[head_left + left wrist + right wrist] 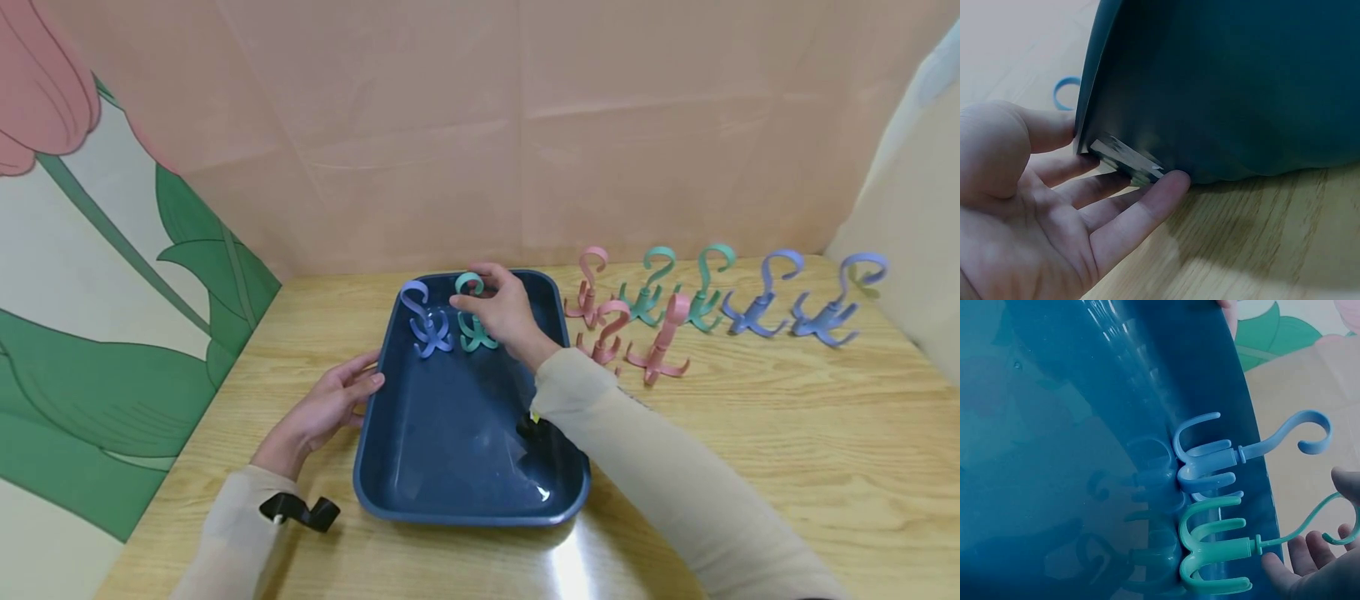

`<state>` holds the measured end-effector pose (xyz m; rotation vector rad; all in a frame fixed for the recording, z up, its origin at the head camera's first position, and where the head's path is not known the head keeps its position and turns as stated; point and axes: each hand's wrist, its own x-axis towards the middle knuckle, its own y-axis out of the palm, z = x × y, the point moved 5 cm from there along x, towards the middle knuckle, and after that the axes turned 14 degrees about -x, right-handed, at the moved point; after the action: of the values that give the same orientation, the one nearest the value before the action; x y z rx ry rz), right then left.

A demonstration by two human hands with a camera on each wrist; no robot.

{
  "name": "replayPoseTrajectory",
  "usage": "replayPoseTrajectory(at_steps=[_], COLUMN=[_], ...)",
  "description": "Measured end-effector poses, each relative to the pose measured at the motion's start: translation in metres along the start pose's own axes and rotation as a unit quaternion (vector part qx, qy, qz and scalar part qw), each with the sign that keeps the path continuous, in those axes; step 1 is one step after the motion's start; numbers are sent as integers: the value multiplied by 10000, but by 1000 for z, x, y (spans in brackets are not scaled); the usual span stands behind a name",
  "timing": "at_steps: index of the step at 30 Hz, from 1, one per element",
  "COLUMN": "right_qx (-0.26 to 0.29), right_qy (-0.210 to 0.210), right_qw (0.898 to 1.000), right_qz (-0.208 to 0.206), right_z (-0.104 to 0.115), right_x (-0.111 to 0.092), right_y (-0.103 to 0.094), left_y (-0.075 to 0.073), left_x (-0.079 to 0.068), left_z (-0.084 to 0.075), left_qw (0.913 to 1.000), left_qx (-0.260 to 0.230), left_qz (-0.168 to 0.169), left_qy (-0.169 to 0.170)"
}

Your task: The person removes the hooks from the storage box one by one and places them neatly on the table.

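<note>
A green multi-prong hook stands at the far end of the blue tray, beside a blue-purple multi-prong hook. The right hand holds the green one at its curved top; in the right wrist view, finger and thumb lie around that curl, and the prongs sit against the tray wall. On the tray's left side, the left hand grips the edge. Its thumb touches the rim while the other fingers lie against the outside, partly hidden in the left wrist view.
Right of the tray, several similar hooks stand on the wooden table: pink, green and blue-purple. A pinkish sheet hangs behind, and a flower-patterned panel stands at left.
</note>
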<state>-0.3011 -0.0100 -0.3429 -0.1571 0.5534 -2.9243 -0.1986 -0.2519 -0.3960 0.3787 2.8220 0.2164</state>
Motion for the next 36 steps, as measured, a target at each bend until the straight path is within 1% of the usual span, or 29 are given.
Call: replayPoseTrajectory(at_steps=[19, 36], right_qx=[54, 29], right_qy=[31, 19], right_qw=[9996, 9996], right_qz=[-274, -291], right_z=[0, -1], right_x=[2, 0], right_y=[0, -2], left_y=[0, -1], left_x=[0, 0], left_z=[-1, -1], left_qw=[10000, 10000], left_qx=[-12, 83], left_qz=[16, 19], left_qy=[-21, -25])
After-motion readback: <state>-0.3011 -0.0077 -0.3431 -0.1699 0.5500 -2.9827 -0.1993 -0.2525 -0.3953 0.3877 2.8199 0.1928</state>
